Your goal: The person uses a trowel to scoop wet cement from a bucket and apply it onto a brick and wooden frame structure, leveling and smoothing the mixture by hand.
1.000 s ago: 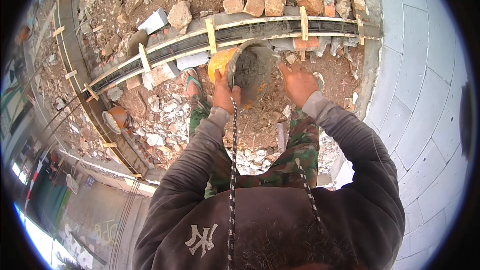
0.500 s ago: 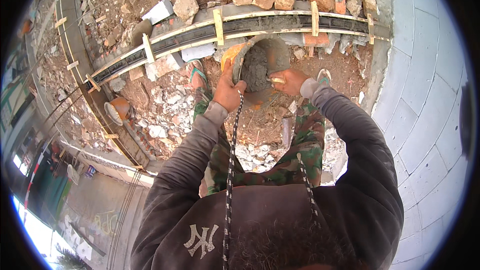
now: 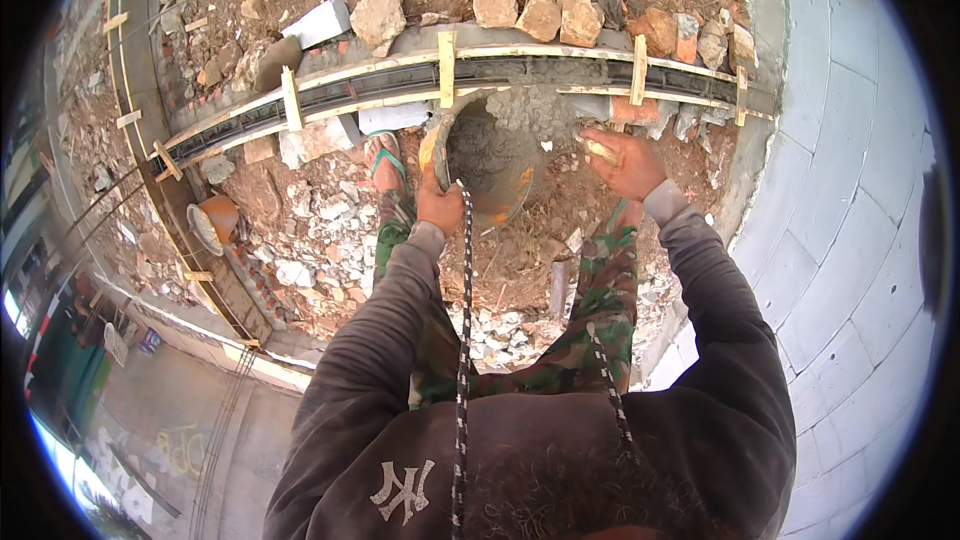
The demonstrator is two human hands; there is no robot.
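My left hand (image 3: 440, 200) grips the side rim of an orange, cement-caked bucket (image 3: 432, 148), tilted against the narrow wooden formwork (image 3: 390, 92). Grey wet mortar (image 3: 485, 155) lies inside it and around its upper mouth, reaching the channel's edge. My right hand (image 3: 630, 165) is closed on a wooden trowel handle (image 3: 600, 148) just right of the bucket; I cannot make out the blade clearly. Short wooden crosspieces (image 3: 446, 65) span the channel, which holds some fresh mortar (image 3: 555, 71) above the bucket.
Broken stones (image 3: 580, 18) line the channel's far side; rubble (image 3: 335, 230) covers soil around my sandalled feet (image 3: 385, 165). A small orange bucket (image 3: 215, 225) lies left beside a second formwork strip (image 3: 140, 90). A grey block wall (image 3: 830, 220) runs along the right.
The bucket has tipped up toward the channel, with mortar now at its upper edge. My right hand has moved out of the bucket to the right, still holding the trowel handle.
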